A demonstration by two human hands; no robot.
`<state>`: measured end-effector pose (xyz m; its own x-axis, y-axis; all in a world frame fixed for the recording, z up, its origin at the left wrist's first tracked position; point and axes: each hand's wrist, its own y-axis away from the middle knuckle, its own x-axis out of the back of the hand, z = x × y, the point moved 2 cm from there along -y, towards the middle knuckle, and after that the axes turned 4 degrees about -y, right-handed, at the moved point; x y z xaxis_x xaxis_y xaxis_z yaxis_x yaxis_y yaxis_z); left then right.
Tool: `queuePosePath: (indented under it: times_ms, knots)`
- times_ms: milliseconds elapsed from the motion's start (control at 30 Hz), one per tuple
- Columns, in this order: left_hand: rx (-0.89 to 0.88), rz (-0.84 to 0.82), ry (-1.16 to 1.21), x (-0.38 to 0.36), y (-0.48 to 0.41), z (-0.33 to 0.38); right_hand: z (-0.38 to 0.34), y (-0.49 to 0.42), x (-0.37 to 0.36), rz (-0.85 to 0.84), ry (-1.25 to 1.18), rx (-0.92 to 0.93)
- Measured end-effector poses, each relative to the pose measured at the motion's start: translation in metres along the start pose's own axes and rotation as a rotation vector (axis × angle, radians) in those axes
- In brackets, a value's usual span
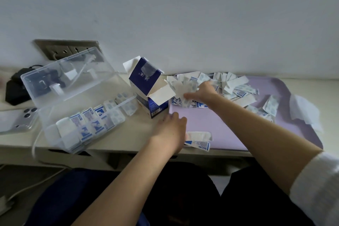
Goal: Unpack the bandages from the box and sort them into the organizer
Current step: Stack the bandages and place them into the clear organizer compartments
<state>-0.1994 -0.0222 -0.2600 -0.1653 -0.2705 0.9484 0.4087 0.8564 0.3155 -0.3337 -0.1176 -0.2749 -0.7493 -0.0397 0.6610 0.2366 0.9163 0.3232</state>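
The step in hand looks like gathering loose bandages for the organizer. The right hand (201,91), just right of the box (146,88), is clamped on a fanned bunch of bandages (180,87) held above the heap; blur hides the exact finger hold. To do this well, I would square the fan into a neat stack before carrying it, all facing one way. The organizer (82,119), left of the box, seems to take them standing on edge in narrow cells. The load should pass in front of the box, not through its raised flaps, which would probably tip it. The left hand (170,130), in front of the box, lies open and flat, holding nothing. It could steady the organizer or take up the two strips (199,140) just beside it.

The bandages are flat white paper sleeves, some printed blue. They look light and slippery, apt to slide from a loose grip. Most lie scattered on the purple tray (211,121) right of the box, and several organizer cells already hold rows. The box stands open on the desk (132,139).
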Motion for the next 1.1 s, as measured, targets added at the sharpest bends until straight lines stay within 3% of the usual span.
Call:
queuePosePath:
  times_ms: [233, 467, 567, 733, 833, 967, 1100]
  knots:
    - [0.003, 0.023, -0.016, -0.001, 0.000, 0.001, -0.005, 0.010, 0.002, 0.011, -0.199, 0.013]
    - [0.006, 0.159, -0.035, 0.007, 0.005, 0.001, -0.003, 0.024, 0.036, 0.132, 0.042, 0.152]
    - [0.018, 0.275, 0.007, 0.016, 0.007, 0.004, -0.002, 0.038, 0.048, 0.105, 0.153, 0.228]
    - [-0.053, 0.510, 0.292, 0.031, 0.010, 0.010, 0.003, 0.078, 0.051, 0.055, 0.464, 0.369]
    - [-0.108, 0.606, 0.243, 0.033, 0.010, 0.013, 0.010, 0.095, 0.041, 0.024, 0.673, 0.519]
    - [-0.075, 0.446, 0.047, 0.022, 0.005, 0.011, 0.027, 0.103, 0.029, -0.040, 0.806, 0.609]
    - [-0.077, 0.278, 0.057, 0.015, 0.004, 0.012, 0.041, 0.103, 0.021, -0.067, 0.878, 0.626]
